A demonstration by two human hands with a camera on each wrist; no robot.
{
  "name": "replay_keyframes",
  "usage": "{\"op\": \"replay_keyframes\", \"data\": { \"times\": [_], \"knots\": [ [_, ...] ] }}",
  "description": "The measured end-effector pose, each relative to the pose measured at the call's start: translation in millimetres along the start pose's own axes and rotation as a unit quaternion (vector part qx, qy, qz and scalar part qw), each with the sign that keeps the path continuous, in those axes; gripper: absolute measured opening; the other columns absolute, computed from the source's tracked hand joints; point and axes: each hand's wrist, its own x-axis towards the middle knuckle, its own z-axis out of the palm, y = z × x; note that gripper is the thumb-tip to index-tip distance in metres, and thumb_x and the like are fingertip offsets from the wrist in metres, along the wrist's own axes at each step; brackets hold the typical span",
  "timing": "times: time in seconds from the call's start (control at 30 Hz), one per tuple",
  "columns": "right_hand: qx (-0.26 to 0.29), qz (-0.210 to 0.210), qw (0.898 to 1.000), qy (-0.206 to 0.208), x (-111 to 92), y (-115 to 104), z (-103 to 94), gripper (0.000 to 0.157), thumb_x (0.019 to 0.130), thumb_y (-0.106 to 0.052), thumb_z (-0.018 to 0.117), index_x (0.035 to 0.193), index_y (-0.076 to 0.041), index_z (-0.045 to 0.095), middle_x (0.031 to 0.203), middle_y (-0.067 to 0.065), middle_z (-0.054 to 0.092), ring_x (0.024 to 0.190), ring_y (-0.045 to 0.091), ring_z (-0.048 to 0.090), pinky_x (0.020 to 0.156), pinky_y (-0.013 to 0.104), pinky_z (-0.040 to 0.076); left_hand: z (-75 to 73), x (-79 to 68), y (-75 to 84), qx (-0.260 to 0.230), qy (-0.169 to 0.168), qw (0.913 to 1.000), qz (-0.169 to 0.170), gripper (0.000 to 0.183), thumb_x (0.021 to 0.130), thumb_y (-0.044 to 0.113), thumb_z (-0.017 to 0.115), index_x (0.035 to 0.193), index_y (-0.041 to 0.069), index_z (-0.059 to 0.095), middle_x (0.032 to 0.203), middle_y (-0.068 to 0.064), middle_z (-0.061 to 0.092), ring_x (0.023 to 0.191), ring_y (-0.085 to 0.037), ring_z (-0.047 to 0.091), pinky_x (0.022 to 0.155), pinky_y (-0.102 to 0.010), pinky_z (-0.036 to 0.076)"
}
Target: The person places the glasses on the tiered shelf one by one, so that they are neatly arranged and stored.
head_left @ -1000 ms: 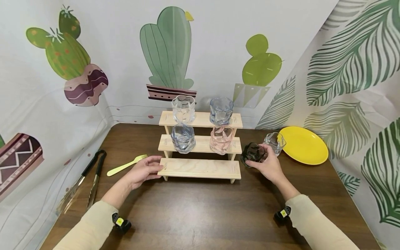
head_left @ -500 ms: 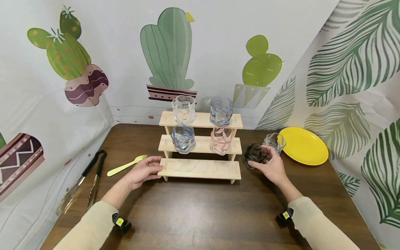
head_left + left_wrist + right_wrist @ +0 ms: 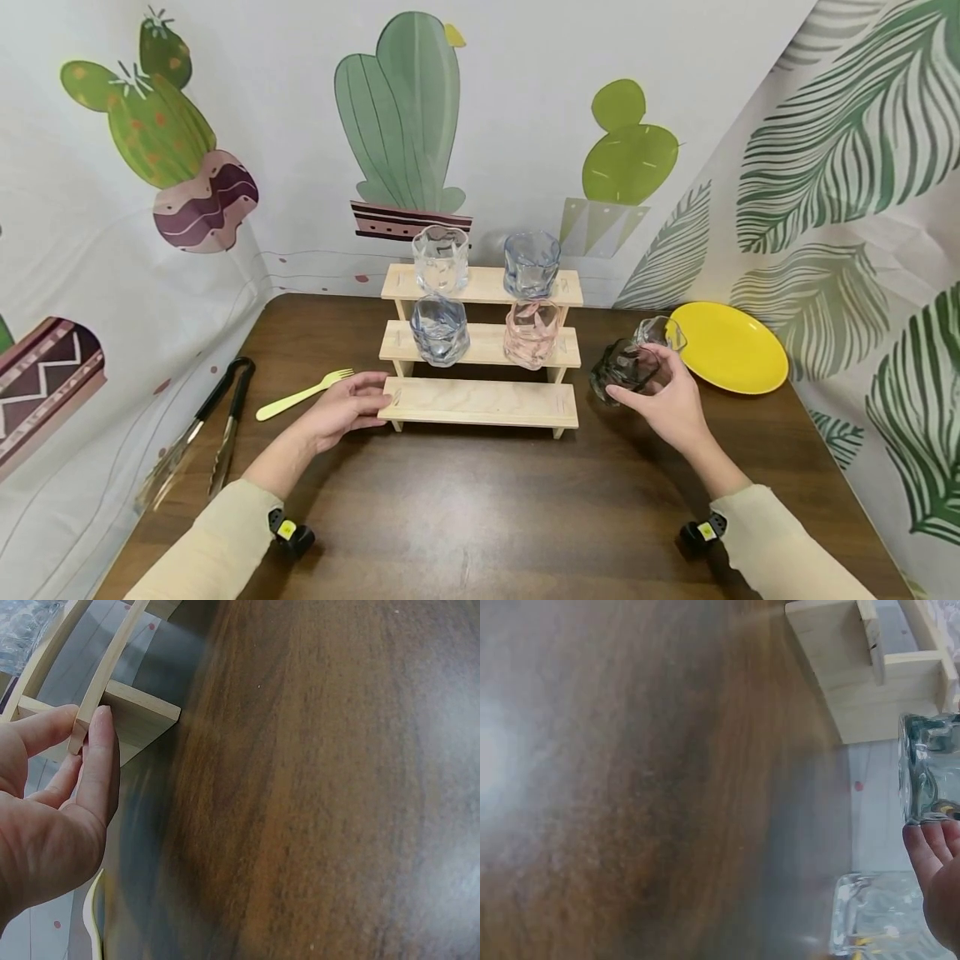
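My left hand (image 3: 347, 414) pinches the left end of the lowest board of a three-tier wooden shelf (image 3: 480, 402); the left wrist view shows thumb and fingers on either side of that board (image 3: 94, 694). To the right of the shelf, my right hand (image 3: 672, 406) grips a dark grey glass (image 3: 621, 367), tilted in the head view. In the right wrist view this glass (image 3: 934, 769) appears raised off the table. Just behind the right hand stands a clear glass (image 3: 664, 330), partly hidden by it. The lowest board bears nothing.
On the top tier are a clear glass (image 3: 441, 262) and a bluish glass (image 3: 532, 265); the middle tier carries a blue glass (image 3: 440, 332) and a pink glass (image 3: 531, 333). A yellow plate (image 3: 731, 348) lies right, a yellow-green fork (image 3: 300, 396) and metal tongs (image 3: 206, 425) left.
My right hand has shifted slightly to the right, away from the shelf, with the dark glass in it. The left hand keeps its hold on the board.
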Motion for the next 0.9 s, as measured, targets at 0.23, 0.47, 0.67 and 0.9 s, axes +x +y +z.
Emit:
{"op": "replay_keyframes", "data": {
  "times": [0.23, 0.47, 0.67, 0.9],
  "knots": [
    [0.042, -0.029, 0.999, -0.007, -8.8, -14.2, -1.6, 0.085, 0.072, -0.003, 0.096, 0.143, -0.002, 0.049, 0.127, 0.017, 0.061, 0.112, 0.015, 0.057, 0.09, 0.01, 0.048, -1.9, 1.0, 0.4, 0.003, 0.0, 1.0, 0.001, 0.064, 0.1, 0.006, 0.068, 0.153, -0.008, 0.035, 0.12, -0.018, 0.063, 0.096, -0.021, 0.069, 0.086, -0.037, 0.061],
    [0.045, -0.062, 0.997, -0.027, -20.4, -29.3, 7.4, 0.084, 0.068, 0.003, 0.096, 0.141, -0.003, 0.053, 0.125, 0.016, 0.065, 0.109, 0.01, 0.064, 0.093, 0.013, 0.051, -2.1, 1.1, -0.1, 0.004, -0.002, 1.0, -0.002, 0.064, 0.1, 0.007, 0.067, 0.154, -0.007, 0.034, 0.121, -0.018, 0.062, 0.095, -0.021, 0.069, 0.087, -0.037, 0.061],
    [0.037, -0.09, 0.994, -0.047, -34.7, -58.7, 18.5, 0.083, 0.066, 0.008, 0.095, 0.138, 0.001, 0.056, 0.121, 0.02, 0.068, 0.108, 0.02, 0.066, 0.093, 0.016, 0.052, -1.0, 1.9, -0.9, 0.002, -0.001, 1.0, -0.002, 0.063, 0.1, 0.007, 0.067, 0.153, -0.008, 0.036, 0.122, -0.019, 0.062, 0.095, -0.02, 0.069, 0.086, -0.037, 0.061],
    [0.038, -0.11, 0.99, -0.076, -45.0, -75.5, 41.4, 0.083, 0.064, -0.002, 0.1, 0.136, -0.004, 0.058, 0.119, 0.013, 0.069, 0.108, 0.026, 0.066, 0.091, 0.019, 0.054, -0.9, 1.1, -1.3, 0.001, 0.0, 1.0, 0.003, 0.062, 0.1, 0.005, 0.067, 0.153, -0.008, 0.035, 0.119, -0.016, 0.064, 0.094, -0.02, 0.07, 0.086, -0.037, 0.061]
  ]
}}
